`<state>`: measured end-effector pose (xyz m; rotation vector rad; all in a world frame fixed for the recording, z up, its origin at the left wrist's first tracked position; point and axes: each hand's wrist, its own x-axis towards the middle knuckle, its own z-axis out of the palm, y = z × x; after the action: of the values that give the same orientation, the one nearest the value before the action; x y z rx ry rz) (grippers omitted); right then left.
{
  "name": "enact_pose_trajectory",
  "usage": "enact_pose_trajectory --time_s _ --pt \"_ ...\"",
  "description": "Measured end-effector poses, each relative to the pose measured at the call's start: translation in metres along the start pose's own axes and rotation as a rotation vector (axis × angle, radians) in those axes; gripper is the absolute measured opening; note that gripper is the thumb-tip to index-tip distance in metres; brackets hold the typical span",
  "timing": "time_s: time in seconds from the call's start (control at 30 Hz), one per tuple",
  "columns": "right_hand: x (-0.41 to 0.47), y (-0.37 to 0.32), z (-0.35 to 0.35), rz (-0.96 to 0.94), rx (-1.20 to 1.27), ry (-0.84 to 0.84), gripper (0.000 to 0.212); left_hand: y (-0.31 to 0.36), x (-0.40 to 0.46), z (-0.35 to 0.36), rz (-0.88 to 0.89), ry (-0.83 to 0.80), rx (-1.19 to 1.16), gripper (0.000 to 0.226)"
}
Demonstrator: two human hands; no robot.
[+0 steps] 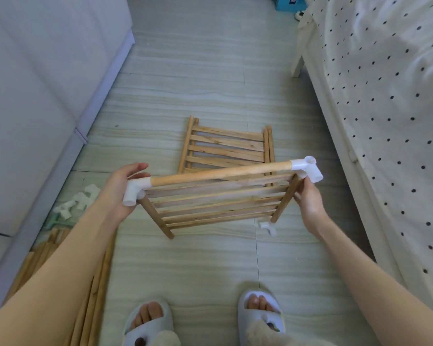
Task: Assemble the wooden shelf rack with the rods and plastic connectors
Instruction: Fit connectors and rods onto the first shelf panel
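Slippers (260, 313) on both feet at the bottom edge, standing on the tiled floor (185, 270). Near left there's a bundle of loose wooden rods (95, 290), and just past it a little heap of spare plastic connectors (78, 202).

Both hands are holding a slatted shelf panel (215, 203) up off the floor. Left hand (121, 193) cups the white connector (134, 191) at the left end of the top rod (220, 174), fingers loosely curled round it. Right hand (309, 199) pinches the panel's right side rail just under the other corner connector (306, 168).

One more connector (268, 227) lies on the floor below the panel's right leg. Further back, stacked slatted panels (226, 148) wait flat on the floor.

Looks like mid-assembly to me: top rail's on, bottom leg ends are bare. Next up is probably pushing connectors onto those ends, lined up square.
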<state>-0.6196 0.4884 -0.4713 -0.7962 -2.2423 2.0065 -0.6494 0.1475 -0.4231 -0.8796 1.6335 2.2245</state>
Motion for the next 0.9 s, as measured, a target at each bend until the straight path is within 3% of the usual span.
enact_pose_trajectory --time_s 0.13,0.3,0.37,0.47,0.57,0.67,0.73,0.83,0.9 --pt "-0.001 0.012 0.008 -0.073 -0.088 0.029 0.055 -0.003 0.000 -0.001 0.018 -0.019 -0.082 0.024" --pt "-0.003 -0.005 0.026 -0.244 -0.188 0.103 0.046 -0.002 0.006 -0.018 0.049 0.009 0.027 0.021" --pt "0.000 -0.026 0.041 -0.366 -0.286 0.174 0.048 -0.003 0.007 -0.027 0.114 0.086 0.214 0.025" --pt "0.005 -0.068 0.065 -0.518 -0.628 0.189 0.048 -0.009 0.000 -0.027 0.311 0.113 0.532 0.035" --pt "-0.010 -0.100 0.098 -0.936 -0.912 0.063 0.045 0.003 -0.017 -0.003 0.452 -0.021 0.494 0.046" --pt "-0.035 -0.111 0.125 -1.279 -1.131 -0.084 0.059 0.031 -0.038 0.020 0.403 -0.229 0.302 0.049" --pt "-0.048 -0.115 0.131 -1.331 -1.299 -0.167 0.064 0.036 -0.049 0.025 0.365 -0.335 0.378 0.047" --pt "-0.053 -0.110 0.130 -1.199 -1.482 -0.316 0.072 0.017 -0.054 0.018 0.339 -0.320 0.580 0.027" --pt "-0.052 -0.096 0.123 -1.174 -1.513 -0.362 0.066 0.001 -0.055 0.011 0.251 -0.326 0.509 0.023"
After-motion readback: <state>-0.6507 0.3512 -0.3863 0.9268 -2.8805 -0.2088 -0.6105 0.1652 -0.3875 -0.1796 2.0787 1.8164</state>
